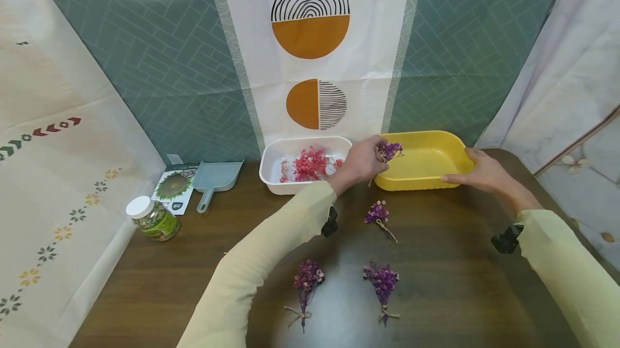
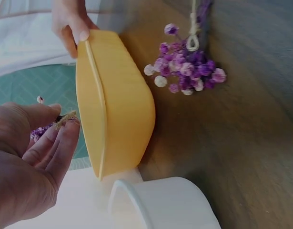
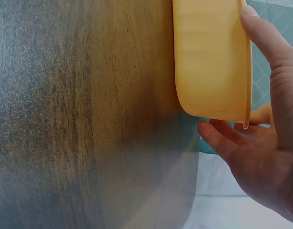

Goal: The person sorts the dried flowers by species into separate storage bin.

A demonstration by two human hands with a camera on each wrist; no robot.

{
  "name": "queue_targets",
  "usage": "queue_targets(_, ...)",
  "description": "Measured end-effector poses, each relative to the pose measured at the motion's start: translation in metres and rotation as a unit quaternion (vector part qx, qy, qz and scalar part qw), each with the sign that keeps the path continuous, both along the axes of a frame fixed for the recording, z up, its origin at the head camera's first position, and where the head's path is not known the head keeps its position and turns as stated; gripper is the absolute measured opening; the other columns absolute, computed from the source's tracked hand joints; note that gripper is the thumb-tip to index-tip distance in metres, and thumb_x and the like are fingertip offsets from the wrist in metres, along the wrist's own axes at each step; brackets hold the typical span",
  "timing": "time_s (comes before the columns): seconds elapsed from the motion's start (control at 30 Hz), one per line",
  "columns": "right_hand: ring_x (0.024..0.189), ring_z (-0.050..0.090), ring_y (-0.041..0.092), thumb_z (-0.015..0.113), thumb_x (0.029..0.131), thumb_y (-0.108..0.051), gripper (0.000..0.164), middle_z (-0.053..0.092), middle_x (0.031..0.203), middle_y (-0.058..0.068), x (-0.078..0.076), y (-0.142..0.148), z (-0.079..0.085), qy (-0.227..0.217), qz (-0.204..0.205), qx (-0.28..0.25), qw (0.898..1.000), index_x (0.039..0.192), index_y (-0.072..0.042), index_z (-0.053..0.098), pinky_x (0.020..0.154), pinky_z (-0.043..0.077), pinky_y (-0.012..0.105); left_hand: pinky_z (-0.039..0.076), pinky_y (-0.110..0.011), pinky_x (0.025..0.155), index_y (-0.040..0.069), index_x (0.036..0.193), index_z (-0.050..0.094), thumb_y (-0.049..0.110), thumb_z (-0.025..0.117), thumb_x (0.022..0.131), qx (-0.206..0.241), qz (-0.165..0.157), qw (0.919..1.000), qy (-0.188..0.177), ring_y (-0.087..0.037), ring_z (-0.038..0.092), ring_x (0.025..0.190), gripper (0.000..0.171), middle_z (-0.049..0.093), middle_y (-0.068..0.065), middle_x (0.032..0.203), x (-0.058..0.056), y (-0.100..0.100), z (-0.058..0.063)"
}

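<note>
My left hand (image 1: 364,158) pinches the twine-tied stems of a small bunch of purple dried flowers (image 1: 390,150) between thumb and fingers. Its blossoms hang over the left end of a yellow plastic basin (image 1: 418,183). At the basin's right end, my right hand (image 1: 479,171) grips it. In the right wrist view the thumb rests on the rim while the other fingers (image 3: 217,138) bend round the end wall. Below the basin lies another purple bunch (image 1: 377,212), tied with twine. Two more tied bunches, one on the left (image 1: 308,278) and one on the right (image 1: 382,282), lie nearer the front.
Left of the yellow basin stands a white basin (image 1: 286,189) with pinkish-red dried flowers (image 1: 310,165) inside. Farther left are a grey-blue dustpan (image 1: 218,177), a sunflower-printed packet (image 1: 174,189) and a white-lidded jar (image 1: 154,220). Patterned cloth (image 1: 194,68) hangs behind the brown table (image 1: 194,267).
</note>
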State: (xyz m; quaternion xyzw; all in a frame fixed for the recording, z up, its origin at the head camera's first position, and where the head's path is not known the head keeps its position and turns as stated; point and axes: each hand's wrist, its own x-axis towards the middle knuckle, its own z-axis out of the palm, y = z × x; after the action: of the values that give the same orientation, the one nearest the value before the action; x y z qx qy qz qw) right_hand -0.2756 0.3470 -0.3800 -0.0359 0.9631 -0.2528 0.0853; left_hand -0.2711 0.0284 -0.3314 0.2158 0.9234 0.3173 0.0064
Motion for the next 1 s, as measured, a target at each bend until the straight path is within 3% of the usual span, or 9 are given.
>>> queue_targets(0.27,0.133,0.023,0.060,0.073,0.079,-0.065,0.129,0.013,0.151,0.044,-0.002,-0.002,0.003,0.002,0.004,0.001,1.000,0.151,0.015,0.002,0.105,0.022,0.073,0.050,-0.017,0.061,0.011,0.142,0.053,0.011,0.077,0.089,0.002,0.028,0.9992,-0.027,-0.009,0.062,0.071,0.058,0.066,0.002,0.083,-0.018,0.021,0.002)
queue_targets(0.47,0.133,0.022,0.061,0.073,0.080,-0.064,0.127,0.013,0.151,0.044,-0.002,-0.003,0.005,0.004,0.001,-0.002,1.000,0.151,0.016,0.004,0.105,0.022,0.072,0.048,-0.019,0.073,0.015,0.139,0.058,0.019,0.076,0.089,-0.046,0.044,0.9980,0.010,-0.009,0.061,0.083,0.053,0.068,0.005,0.086,-0.027,0.035,-0.002)
queue_targets(0.73,0.133,0.023,0.060,0.073,0.079,-0.065,0.128,0.013,0.151,0.044,0.000,-0.002,0.003,0.001,-0.002,0.002,1.000,0.151,0.016,0.005,0.105,0.022,0.072,0.049,-0.022,0.067,0.019,0.139,0.058,0.021,0.076,0.089,-0.064,0.060,0.9961,0.004,-0.010,0.060,0.080,0.053,0.065,0.005,0.086,-0.033,0.048,-0.013)
queue_targets(1.0,0.134,0.022,0.060,0.075,0.079,-0.064,0.128,0.014,0.152,0.044,-0.002,-0.001,0.000,0.005,-0.007,0.003,1.000,0.151,0.016,0.006,0.106,0.022,0.071,0.047,-0.021,0.080,0.018,0.140,0.059,0.019,0.076,0.089,-0.070,0.059,0.9958,0.011,-0.010,0.058,0.090,0.054,0.069,0.003,0.105,-0.034,0.052,-0.020)
